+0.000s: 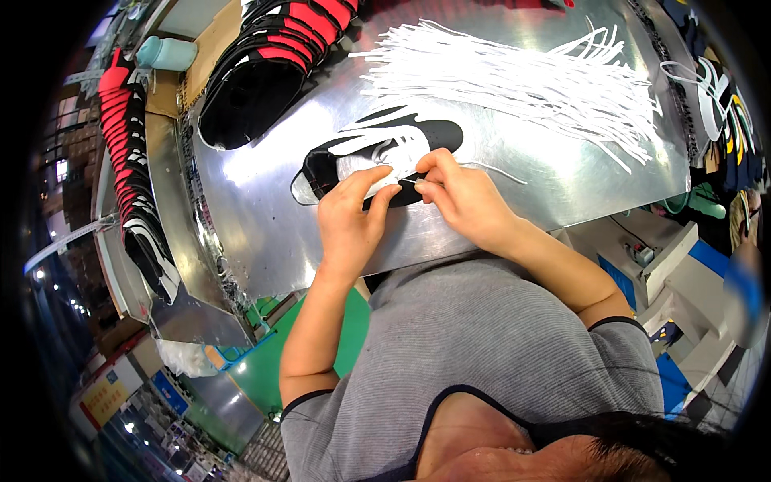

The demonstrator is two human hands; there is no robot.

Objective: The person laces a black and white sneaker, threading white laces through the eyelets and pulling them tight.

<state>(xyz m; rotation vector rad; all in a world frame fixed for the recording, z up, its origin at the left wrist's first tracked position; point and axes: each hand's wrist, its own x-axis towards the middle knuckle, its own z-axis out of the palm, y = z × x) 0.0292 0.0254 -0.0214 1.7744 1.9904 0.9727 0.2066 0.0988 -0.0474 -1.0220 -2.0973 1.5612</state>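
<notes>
White lace bundle [514, 80] beyond shoe [414, 143], stacked uppers [281, 60] left

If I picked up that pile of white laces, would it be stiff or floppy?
The laces would probably flop, since their thin ends bend and splay. Some might slip out, as several poke loosely from the edges.

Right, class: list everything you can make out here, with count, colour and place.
Metal table: one, silver, centre
Shoe upper: one, black and white, mid-table
Lace bundle: one, white, far right of table
Single lace: one, white, right of shoe upper
Nested uppers: two stacks, red, black and white, table's far left and picture's left
Container: one, pale blue-green, upper left
Floor: one, green, lower left
Shirt: one, grey, lower centre
Left hand: one, bare, at shoe upper
Right hand: one, bare, pinching white lace
</notes>
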